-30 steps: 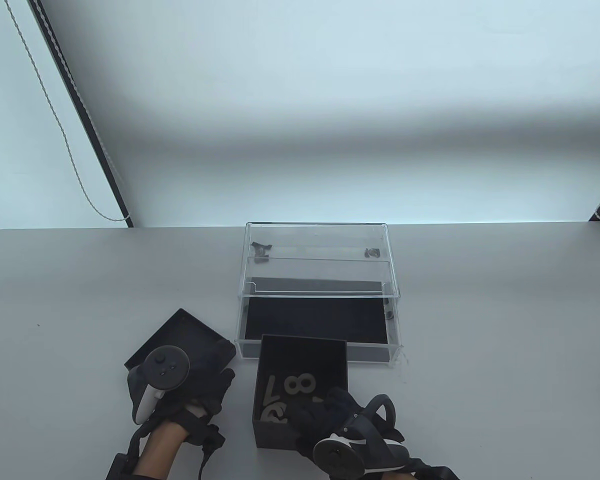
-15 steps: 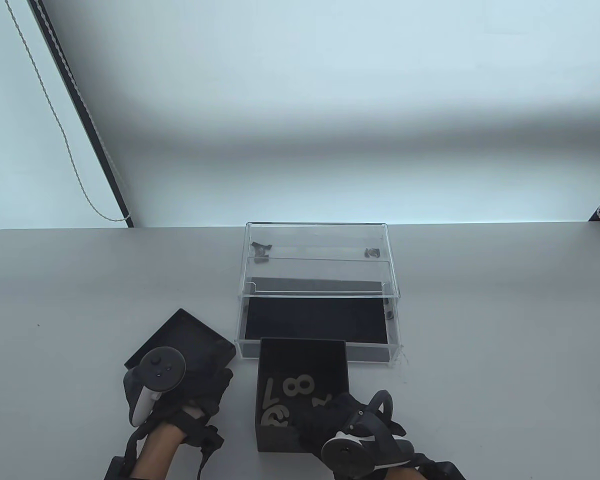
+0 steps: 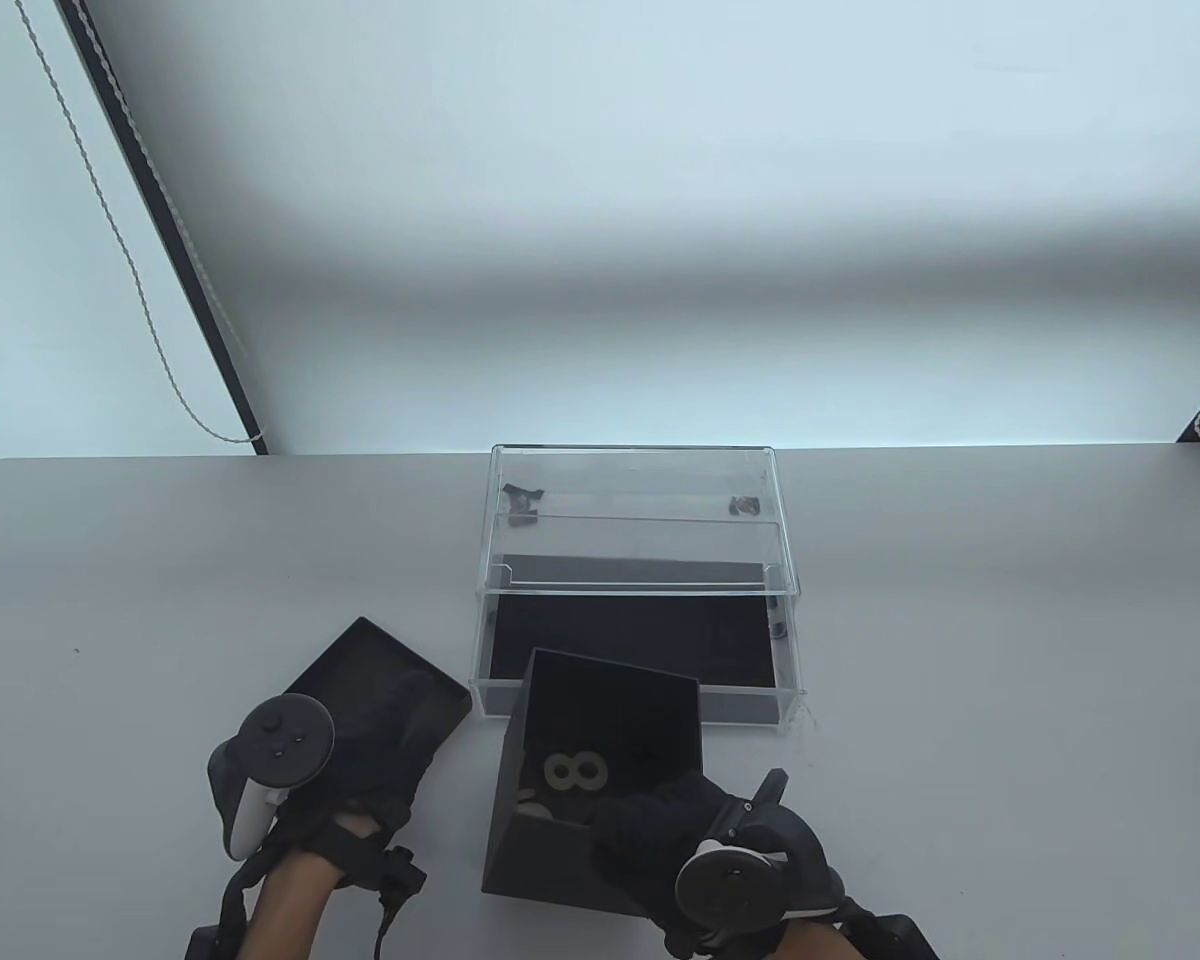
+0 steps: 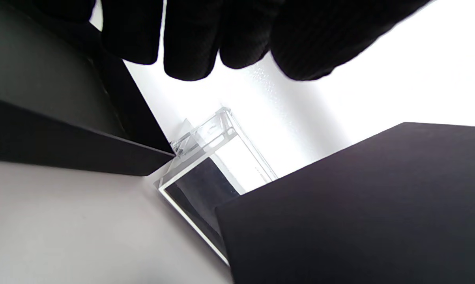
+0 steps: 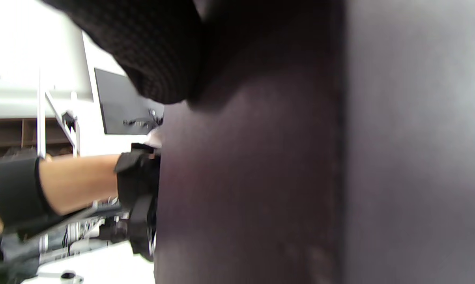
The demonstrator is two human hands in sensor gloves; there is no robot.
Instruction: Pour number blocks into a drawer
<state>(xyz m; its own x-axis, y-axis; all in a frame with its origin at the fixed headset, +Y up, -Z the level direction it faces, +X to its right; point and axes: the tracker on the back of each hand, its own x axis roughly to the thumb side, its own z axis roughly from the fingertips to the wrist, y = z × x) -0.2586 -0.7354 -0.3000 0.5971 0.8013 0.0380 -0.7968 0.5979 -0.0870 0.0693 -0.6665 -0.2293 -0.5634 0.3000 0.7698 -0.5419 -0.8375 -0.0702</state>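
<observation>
The tabletop carries a clear case near the middle of its front half, its drawer pulled out toward the front edge, presumably to receive the pour. Touching the drawer's front wall, a black box leans toward it; the right hand grips its near rim, fingers curled inside. The lid lies toward the front-left corner under the left hand, whose grip cannot be told. Number blocks sit inside the box; only an "8" reads.
</observation>
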